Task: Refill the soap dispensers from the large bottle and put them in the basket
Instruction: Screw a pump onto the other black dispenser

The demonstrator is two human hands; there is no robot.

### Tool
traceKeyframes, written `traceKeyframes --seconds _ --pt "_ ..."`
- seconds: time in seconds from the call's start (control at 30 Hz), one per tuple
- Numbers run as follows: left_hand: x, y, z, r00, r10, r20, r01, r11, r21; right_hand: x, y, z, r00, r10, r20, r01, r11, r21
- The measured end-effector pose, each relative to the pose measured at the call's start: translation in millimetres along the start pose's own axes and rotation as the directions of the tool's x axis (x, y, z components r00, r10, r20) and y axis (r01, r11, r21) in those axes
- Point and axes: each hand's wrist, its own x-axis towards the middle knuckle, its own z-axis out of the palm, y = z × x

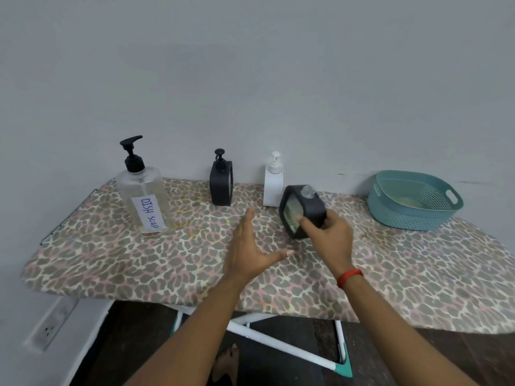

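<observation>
My right hand (330, 236) grips a black square dispenser (302, 208), tilted, its neck open with no pump on it. My left hand (252, 250) hovers open just left of it, over the board, holding nothing. A second black dispenser (221, 183) with its pump on stands upright by the wall. A white dispenser (273, 185) stands right of that one, behind the held dispenser. The large clear bottle (143, 195), labelled DISH SOAP with a black pump, stands at the left. The teal basket (412, 200) sits at the far right.
Everything rests on a leopard-print ironing board (139, 260) against a grey wall. Its white legs (281, 344) and dark floor show below the near edge. A wall socket (51, 325) is low on the left.
</observation>
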Motion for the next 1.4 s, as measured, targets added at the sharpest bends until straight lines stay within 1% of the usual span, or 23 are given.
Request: traceKeyframes --seconds 0.1,0.2,0.3,0.4,0.43,0.53,0.6,0.67,0.73,0.83,0.9,0.97,1.03,1.13,1.2,1.27,1.33,1.4 --pt "-1.9 2.0 -3.0 1.0 0.002 0.02 -0.001 1.0 -0.024 -26.4 -4.3 11.2 0.993 -0.016 0.117 0.013 1.0 0.025" --pt "-2.3 3.7 -4.8 0.998 0.032 0.047 -0.031 0.999 -0.029 -44.3 -6.0 19.7 0.982 -0.044 0.184 0.039 0.999 0.029" --pt "-1.9 6.2 -6.5 0.996 0.079 0.037 -0.076 0.994 -0.073 -50.3 -8.0 21.9 0.968 -0.062 0.242 0.062 0.998 0.007" --pt "-2.0 7.8 -8.1 0.995 0.102 0.02 -0.099 0.988 -0.118 -45.5 -10.9 15.7 0.949 -0.022 0.316 -0.002 0.997 0.077" --pt "-1.9 7.2 -8.0 0.994 0.109 0.016 -0.106 0.987 -0.118 -38.8 -10.7 13.2 0.946 -0.004 0.323 -0.022 0.997 0.077" --pt "-0.8 4.0 -6.1 0.991 0.13 0.022 -0.126 0.985 -0.12 11.2 -3.4 11.3 0.964 0.04 0.261 -0.022 0.997 -0.074" --pt "1.5 0.8 -4.4 0.991 0.134 0.03 -0.128 0.982 -0.138 62.6 3.8 14.3 0.971 0.103 0.217 -0.046 0.966 -0.253" --pt "4.2 -2.7 -2.7 0.991 0.133 0.035 -0.126 0.982 -0.14 107.6 7.6 22.3 0.956 0.189 0.226 -0.069 0.888 -0.455" --pt "6.7 -5.6 -1.3 0.991 0.128 0.035 -0.122 0.983 -0.14 134.8 12.3 34.0 0.923 0.268 0.275 -0.057 0.804 -0.592" --pt "9.0 -9.5 0.4 0.99 0.137 0.032 -0.131 0.979 -0.153 145.5 22.9 49.4 0.885 0.319 0.34 0.004 0.723 -0.69" --pt "10.2 -11.6 1.6 0.991 0.134 0.025 -0.128 0.978 -0.167 147.7 23.4 52.8 0.891 0.318 0.323 0.019 0.685 -0.728" --pt "10.2 -13.3 1.9 0.992 0.122 0.019 -0.116 0.977 -0.177 146.9 15.9 50.1 0.9 0.308 0.308 0.021 0.676 -0.737" --pt "9.8 -12.7 1.0 0.994 0.105 0.02 -0.099 0.976 -0.192 141.8 2.2 41.3 0.91 0.29 0.297 0.014 0.694 -0.72" --pt "5.9 -6.0 -2.4 0.997 0.074 0.025 -0.067 0.973 -0.219 124.8 -29.3 15.8 0.929 0.211 0.303 0.025 0.784 -0.621" --pt "-2.0 2.7 -5.0 0.999 0.05 0.017 -0.045 0.969 -0.241 106.7 -54.6 -5.7 0.947 0.073 0.313 0.094 0.869 -0.487" --pt "-14.2 13.2 -7.3 0.999 0.039 0.007 -0.036 0.972 -0.234 84.1 -84.3 -28.9 0.954 -0.077 0.29 0.167 0.939 -0.301" --pt "-30.2 25.8 -9.8 0.998 0.058 -0.001 -0.057 0.977 -0.204 61.6 -116.3 -52.4 0.944 -0.174 0.282 0.212 0.971 -0.113" --pt "-46.3 41.7 -15.1 0.995 0.098 -0.014 -0.099 0.976 -0.193 42.3 -147.1 -74.0 0.931 -0.234 0.281 0.233 0.972 0.038"
